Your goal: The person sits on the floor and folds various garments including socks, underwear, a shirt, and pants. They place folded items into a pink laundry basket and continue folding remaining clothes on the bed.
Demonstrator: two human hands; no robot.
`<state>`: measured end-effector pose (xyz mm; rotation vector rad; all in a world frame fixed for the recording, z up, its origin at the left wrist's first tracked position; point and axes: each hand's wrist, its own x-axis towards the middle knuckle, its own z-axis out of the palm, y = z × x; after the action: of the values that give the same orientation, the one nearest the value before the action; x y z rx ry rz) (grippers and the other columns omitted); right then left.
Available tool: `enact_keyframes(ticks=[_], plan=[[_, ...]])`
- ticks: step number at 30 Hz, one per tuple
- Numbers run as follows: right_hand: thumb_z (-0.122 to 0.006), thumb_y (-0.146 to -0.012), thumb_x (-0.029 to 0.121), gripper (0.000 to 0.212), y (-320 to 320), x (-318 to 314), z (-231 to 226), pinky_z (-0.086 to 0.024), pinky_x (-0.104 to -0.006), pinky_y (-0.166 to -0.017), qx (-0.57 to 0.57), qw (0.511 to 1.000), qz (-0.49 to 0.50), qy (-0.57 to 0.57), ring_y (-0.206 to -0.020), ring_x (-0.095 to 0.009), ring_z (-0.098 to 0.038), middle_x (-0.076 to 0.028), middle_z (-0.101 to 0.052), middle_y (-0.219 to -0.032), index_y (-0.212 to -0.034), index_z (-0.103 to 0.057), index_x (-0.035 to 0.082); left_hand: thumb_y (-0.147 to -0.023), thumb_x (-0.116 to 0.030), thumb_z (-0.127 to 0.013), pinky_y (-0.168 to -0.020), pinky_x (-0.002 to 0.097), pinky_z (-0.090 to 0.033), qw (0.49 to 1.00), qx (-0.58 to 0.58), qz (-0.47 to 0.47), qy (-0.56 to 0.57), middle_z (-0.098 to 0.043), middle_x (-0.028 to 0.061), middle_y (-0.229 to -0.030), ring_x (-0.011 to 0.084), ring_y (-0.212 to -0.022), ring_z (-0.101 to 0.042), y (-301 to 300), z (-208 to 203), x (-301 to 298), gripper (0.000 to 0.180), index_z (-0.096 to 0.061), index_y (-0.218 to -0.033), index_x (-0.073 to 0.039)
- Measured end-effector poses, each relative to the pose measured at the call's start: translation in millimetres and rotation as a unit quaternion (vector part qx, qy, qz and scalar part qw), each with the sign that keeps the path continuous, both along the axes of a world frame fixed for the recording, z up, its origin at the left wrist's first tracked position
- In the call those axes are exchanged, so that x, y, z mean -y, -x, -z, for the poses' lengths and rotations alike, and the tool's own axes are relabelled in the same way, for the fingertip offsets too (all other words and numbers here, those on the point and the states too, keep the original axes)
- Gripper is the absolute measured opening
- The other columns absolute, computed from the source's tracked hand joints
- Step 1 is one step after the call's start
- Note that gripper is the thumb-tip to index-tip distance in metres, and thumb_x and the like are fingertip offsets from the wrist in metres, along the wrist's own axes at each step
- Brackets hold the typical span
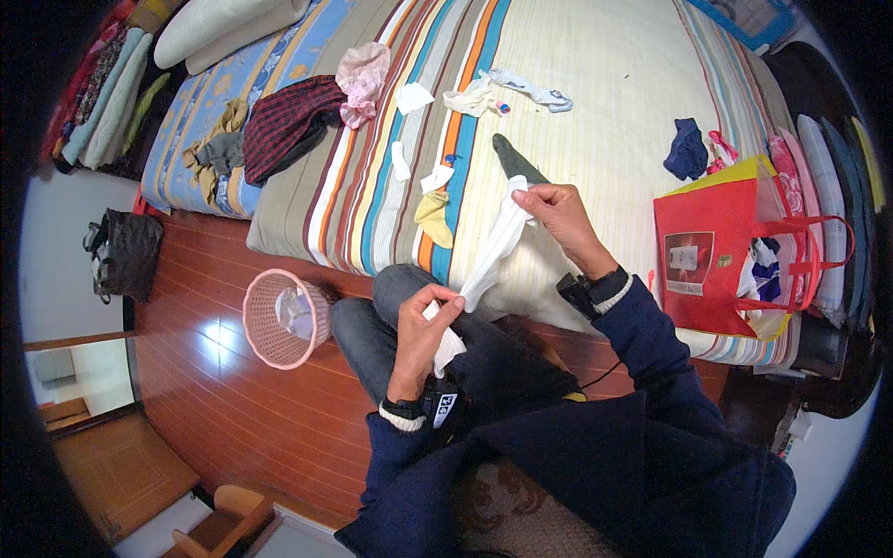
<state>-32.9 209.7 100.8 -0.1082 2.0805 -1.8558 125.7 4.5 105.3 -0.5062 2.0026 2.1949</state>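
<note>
One yellow sock [433, 219] near white cloth [498, 244].

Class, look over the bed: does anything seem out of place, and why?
Yes: small white pieces, perhaps paper, lie scattered on the striped bed cover, near the yellow sock; loose at odd angles, they look like stray litter.

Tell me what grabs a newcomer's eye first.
A boxy, glossy red bag dominates the right side of the striped bed. Next, a long white cloth stretches between the left hand and right hand, near centre. A round pink latticed basket stands on the reddish floor, left.
</note>
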Motion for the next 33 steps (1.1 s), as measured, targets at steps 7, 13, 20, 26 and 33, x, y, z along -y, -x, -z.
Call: enact_keyframes(ticks=[7, 13, 20, 26, 33], plan=[[-0.078, -0.069, 0.019, 0.043, -14.3, 0.1, -8.0, -0.046, -0.0297, -0.081, -0.193, 0.968, -0.019, -0.157, -0.088, -0.019, -0.057, -0.009, -0.064, -0.096, -0.106, -0.064, 0.004, -0.092, -0.017, -0.052, -0.041, 0.0182, -0.033, 0.979, 0.100, -0.069, -0.165, -0.048, -0.0051, -0.062, 0.0037, -0.047, -0.043, 22.0, 21.0, 9.9, 0.008, -0.052, -0.091, -0.009], [-0.075, -0.072, 0.018, 0.033, -46.0, 26.9, 0.2, -0.047, -0.0304, -0.079, -0.236, 0.929, -0.275, -0.074, -0.085, -0.022, -0.059, -0.009, -0.061, -0.091, -0.100, -0.066, 0.005, -0.093, -0.017, -0.048, -0.046, 0.0181, -0.033, 0.978, 0.092, -0.018, -0.188, -0.054, -0.0014, -0.071, 0.0033, -0.051, -0.041, 24.3, 3.0, 0.3, 0.009, -0.052, -0.093, -0.008], [-0.065, -0.082, 0.020, 0.022, 71.5, 37.4, 16.5, -0.045, -0.0281, -0.066, -0.045, 0.980, -0.174, -0.081, -0.075, -0.012, -0.056, -0.005, -0.060, -0.084, -0.095, -0.063, 0.002, -0.095, -0.020, -0.047, -0.042, 0.0188, -0.037, 0.962, 0.123, -0.059, -0.237, -0.066, 0.0194, -0.091, 0.0052, -0.043, -0.040, 35.1, 25.9, 22.7, 0.016, -0.051, -0.099, -0.005], [-0.069, -0.074, 0.026, 0.048, 193.4, 96.1, 97.1, -0.049, -0.0405, -0.076, -0.277, 0.902, -0.006, -0.330, -0.089, -0.035, -0.062, -0.023, -0.063, -0.098, -0.112, -0.052, 0.000, -0.094, -0.017, -0.048, -0.047, 0.0233, -0.041, 0.962, 0.084, -0.066, -0.250, -0.064, 0.0141, -0.074, 0.0088, -0.047, -0.045, 37.4, 54.0, 24.1, 0.013, -0.053, -0.094, -0.005], [-0.066, -0.078, 0.025, 0.038, 205.0, 107.9, 123.2, -0.049, -0.0429, -0.073, -0.293, 0.902, 0.057, -0.313, -0.083, -0.036, -0.063, -0.022, -0.065, -0.089, -0.106, -0.060, 0.001, -0.093, -0.015, -0.048, -0.047, 0.0238, -0.042, 0.969, 0.084, -0.061, -0.223, -0.061, 0.0103, -0.067, 0.0111, -0.050, -0.050, 43.4, 52.3, 21.4, 0.012, -0.054, -0.093, -0.005]])
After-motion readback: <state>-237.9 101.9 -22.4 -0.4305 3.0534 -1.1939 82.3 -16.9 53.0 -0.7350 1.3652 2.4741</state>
